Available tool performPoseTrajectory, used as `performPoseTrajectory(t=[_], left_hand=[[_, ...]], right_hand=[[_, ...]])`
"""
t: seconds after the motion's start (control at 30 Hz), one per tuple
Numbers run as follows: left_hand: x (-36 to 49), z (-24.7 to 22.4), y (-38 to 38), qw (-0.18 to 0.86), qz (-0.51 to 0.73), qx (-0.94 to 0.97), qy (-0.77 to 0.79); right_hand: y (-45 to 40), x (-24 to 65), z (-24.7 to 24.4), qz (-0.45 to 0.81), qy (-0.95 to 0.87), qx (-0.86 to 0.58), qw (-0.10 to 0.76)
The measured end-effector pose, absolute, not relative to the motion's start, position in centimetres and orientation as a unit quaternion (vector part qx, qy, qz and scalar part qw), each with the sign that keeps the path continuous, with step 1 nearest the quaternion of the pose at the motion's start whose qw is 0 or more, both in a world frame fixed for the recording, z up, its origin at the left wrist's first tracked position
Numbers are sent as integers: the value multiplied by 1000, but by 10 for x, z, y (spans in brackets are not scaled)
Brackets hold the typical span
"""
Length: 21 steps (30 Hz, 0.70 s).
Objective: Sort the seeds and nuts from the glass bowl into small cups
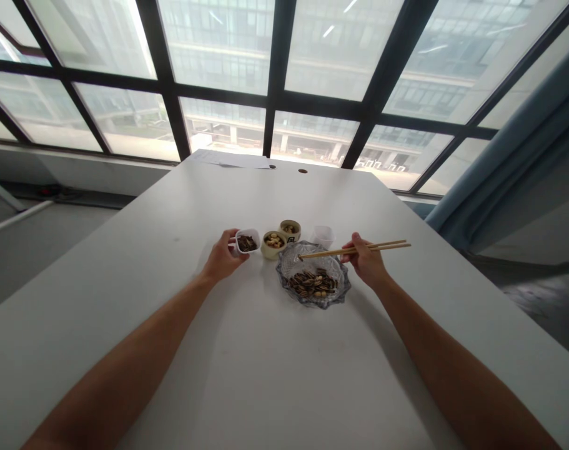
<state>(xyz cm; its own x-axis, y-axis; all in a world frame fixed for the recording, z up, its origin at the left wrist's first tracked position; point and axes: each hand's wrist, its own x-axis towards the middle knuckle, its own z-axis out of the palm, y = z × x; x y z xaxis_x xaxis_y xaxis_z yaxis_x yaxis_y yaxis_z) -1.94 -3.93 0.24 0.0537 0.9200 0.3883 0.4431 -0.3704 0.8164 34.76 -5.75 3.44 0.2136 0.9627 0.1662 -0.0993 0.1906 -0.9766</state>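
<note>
Apparently, the weak point here is the tip of the chopsticks (331, 252), where what looks like a single dark seed (300, 257) is pinched above the glass bowl (328, 264). The right hand (366, 260) has its fingers closed around the sticks, gripping them toward the rear, so a small slip or roll there would probably grow at the far ends and let the seed drop. Because the tips sit over the left part of the bowl, a fall now would likely land inside or on the scalloped rim; farther left, it could end up on the white table (247, 356).

The left hand (223, 257) is clamped on a small white cup (257, 237), thumb on the near side and fingers on the far side, with dark seeds in it. The cup stands to the left of the bowl; whether its base rests on the table cannot be told. Too hard a squeeze or a careless tilt might spill its contents.

Between cup and bowl stands a cream cup (271, 253) of pale nuts, with a second cream pot (292, 238) just behind it. A low sweep of the sticks could knock either one. The translucent container (323, 236) behind the bowl looks light, so a brush from the right hand might shift it.
</note>
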Motion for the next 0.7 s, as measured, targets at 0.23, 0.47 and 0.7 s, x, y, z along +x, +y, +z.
performPoseTrajectory(t=[0.23, 0.47, 0.7], left_hand=[[-19, 4, -40, 250, 470, 683, 500], [-19, 3, -39, 252, 478, 680, 495], [-19, 2, -38, 242, 481, 687, 487]], right_hand=[[-55, 345, 39, 537, -319, -496, 604], [-60, 340, 48, 558, -259, -507, 604], [-68, 325, 57, 469, -324, -474, 671]])
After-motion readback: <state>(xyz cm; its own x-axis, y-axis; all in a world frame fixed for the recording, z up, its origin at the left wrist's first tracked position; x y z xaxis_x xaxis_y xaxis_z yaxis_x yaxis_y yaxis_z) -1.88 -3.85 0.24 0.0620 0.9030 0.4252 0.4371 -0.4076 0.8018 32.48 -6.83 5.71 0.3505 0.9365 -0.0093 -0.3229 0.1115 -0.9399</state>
